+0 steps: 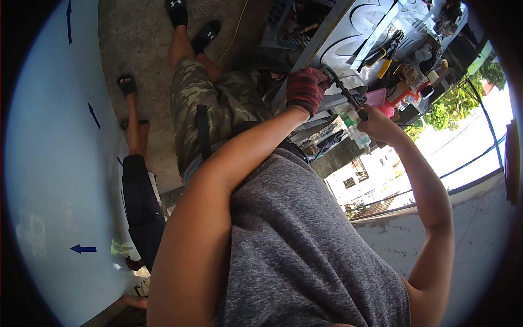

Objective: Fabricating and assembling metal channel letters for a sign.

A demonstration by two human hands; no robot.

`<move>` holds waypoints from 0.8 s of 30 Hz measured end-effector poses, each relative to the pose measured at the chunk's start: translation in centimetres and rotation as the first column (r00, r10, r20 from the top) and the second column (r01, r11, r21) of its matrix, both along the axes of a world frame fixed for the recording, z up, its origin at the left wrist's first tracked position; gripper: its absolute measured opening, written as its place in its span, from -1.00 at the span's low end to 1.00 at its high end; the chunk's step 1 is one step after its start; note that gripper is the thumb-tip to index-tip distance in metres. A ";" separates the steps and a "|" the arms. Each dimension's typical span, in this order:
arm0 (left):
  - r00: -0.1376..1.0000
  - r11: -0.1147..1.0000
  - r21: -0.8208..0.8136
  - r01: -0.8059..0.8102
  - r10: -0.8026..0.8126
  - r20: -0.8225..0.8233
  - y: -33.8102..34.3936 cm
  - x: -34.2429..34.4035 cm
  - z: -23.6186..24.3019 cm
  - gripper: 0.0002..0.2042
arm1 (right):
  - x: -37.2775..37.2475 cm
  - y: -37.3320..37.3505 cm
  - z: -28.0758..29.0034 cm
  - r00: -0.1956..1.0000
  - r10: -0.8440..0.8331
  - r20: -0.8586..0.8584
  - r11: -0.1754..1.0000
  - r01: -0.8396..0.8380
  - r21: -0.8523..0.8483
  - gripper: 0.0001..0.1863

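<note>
- Two hands share one slim black metal rod [342, 87] at the grey bench's [327, 41] near edge.
- Your red-gloved left hand [305, 89] closes around its upper end.
- Your bare right hand [379, 124] clasps its lower, yellow-tipped end.

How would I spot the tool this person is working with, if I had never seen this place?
Find the grey metal workbench at the top of the view, crowded with tools. At its near edge a hand in a red knit glove meets a bare hand. The tool is the thin black rod running between them, alone in being held.
</note>
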State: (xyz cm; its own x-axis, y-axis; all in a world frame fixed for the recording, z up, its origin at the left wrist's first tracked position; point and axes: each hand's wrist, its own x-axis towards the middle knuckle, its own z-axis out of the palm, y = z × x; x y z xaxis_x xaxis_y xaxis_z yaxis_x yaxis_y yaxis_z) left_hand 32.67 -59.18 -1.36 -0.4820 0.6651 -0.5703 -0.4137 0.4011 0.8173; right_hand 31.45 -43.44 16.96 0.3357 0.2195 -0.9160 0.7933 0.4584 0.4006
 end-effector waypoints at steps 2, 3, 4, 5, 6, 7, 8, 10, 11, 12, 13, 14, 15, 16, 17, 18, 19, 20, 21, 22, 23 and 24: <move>1.000 1.000 0.007 -0.001 0.001 -0.004 0.0 0.1 0.0 -0.83 | 0.2 -0.1 0.0 0.998 0.056 -0.022 0.998 -0.056 -0.017 -0.58; 1.000 1.000 0.005 0.015 -0.015 0.003 0.0 0.1 -0.1 -0.83 | 0.4 -0.3 0.0 0.994 0.098 -0.046 0.995 -0.098 -0.008 -0.59; 0.999 1.000 0.002 0.031 -0.031 0.020 0.0 0.2 -0.1 -0.83 | 0.6 -0.4 0.1 0.994 0.098 -0.043 0.995 -0.099 -0.008 -0.59; 0.999 1.000 0.002 0.029 -0.029 0.013 0.0 0.2 -0.1 -0.83 | 0.9 -0.5 0.1 0.990 0.115 -0.086 0.993 -0.115 0.009 -0.61; 0.999 0.999 -0.004 0.034 -0.034 0.011 0.0 0.3 -0.2 -0.84 | 1.1 -0.6 0.0 0.982 0.132 -0.133 0.991 -0.130 0.026 -0.62; 0.999 1.000 -0.003 0.030 -0.030 0.018 0.0 0.4 -0.2 -0.84 | 1.3 -0.7 -0.1 0.982 0.131 -0.133 0.991 -0.129 0.024 -0.62; 0.999 0.999 -0.009 0.042 -0.042 0.013 0.0 0.4 -0.2 -0.84 | 1.5 -0.7 -0.2 0.980 0.132 -0.147 0.991 -0.129 0.032 -0.63; 0.999 1.000 0.008 0.012 -0.012 0.036 0.0 0.5 -0.4 -0.84 | 1.8 -0.6 -0.3 0.978 0.133 -0.160 0.991 -0.129 0.039 -0.64; 1.000 1.000 0.017 -0.005 0.005 0.013 0.0 0.6 -0.4 -0.84 | 1.8 -0.4 -0.2 0.982 0.135 -0.128 0.991 -0.132 0.035 -0.63; 1.000 1.000 0.017 0.003 -0.003 -0.005 0.0 0.6 -0.5 -0.84 | 1.9 -0.3 -0.3 0.986 0.137 -0.097 0.990 -0.135 0.031 -0.60; 1.000 1.000 0.017 0.010 -0.010 -0.024 0.1 0.6 -0.5 -0.83 | 1.9 -0.2 -0.2 0.986 0.139 -0.097 0.990 -0.136 0.033 -0.60; 1.000 1.000 0.020 0.009 -0.009 -0.024 0.1 0.6 -0.4 -0.83 | 1.8 0.0 -0.2 0.983 0.129 -0.128 0.992 -0.129 0.006 -0.62; 1.000 1.000 0.019 -0.007 0.007 -0.003 0.0 0.6 -0.4 -0.83 | 1.7 0.2 -0.4 0.983 0.115 -0.145 0.993 -0.119 -0.020 -0.62; 1.000 1.000 0.013 -0.013 0.012 0.027 0.0 0.5 -0.4 -0.82 | 1.6 0.4 -0.6 0.978 0.121 -0.168 0.992 -0.126 -0.020 -0.62; 1.000 1.000 0.019 -0.023 0.022 0.015 0.0 0.5 -0.2 -0.82 | 1.4 0.7 -0.7 0.993 0.072 -0.091 0.997 -0.075 -0.030 -0.60; 1.000 1.000 0.018 -0.018 0.018 0.016 0.0 0.5 -0.1 -0.82 | 1.2 0.9 -1.0 1.000 0.023 -0.016 0.999 -0.024 -0.041 -0.58; 1.000 1.000 0.017 -0.017 0.017 0.018 0.0 0.3 -0.3 -0.82 | 1.1 0.9 -1.4 0.998 0.028 -0.051 0.997 -0.031 -0.070 -0.54; 1.000 1.000 0.015 -0.015 0.015 0.013 0.0 0.2 -0.3 -0.82 | 1.0 0.9 -1.6 0.998 0.029 -0.051 0.997 -0.033 -0.072 -0.54; 1.000 1.000 0.025 -0.017 0.017 0.011 0.0 0.2 -0.3 -0.82 | 1.0 0.9 -1.5 0.997 0.061 -0.054 0.994 -0.065 -0.084 -0.54; 1.000 0.999 0.034 -0.010 0.009 0.022 0.0 0.2 -0.3 -0.83 | 1.0 0.8 -1.5 0.994 0.093 -0.060 0.991 -0.099 -0.088 -0.53; 1.000 0.999 0.037 -0.020 0.019 0.009 0.0 0.1 -0.2 -0.83 | 1.1 0.7 -1.4 0.994 0.093 -0.057 0.991 -0.098 -0.094 -0.53; 0.999 0.999 0.043 -0.032 0.031 0.026 0.0 0.2 -0.2 -0.83 | 1.2 0.5 -1.3 0.986 0.147 -0.083 0.985 -0.153 -0.077 -0.54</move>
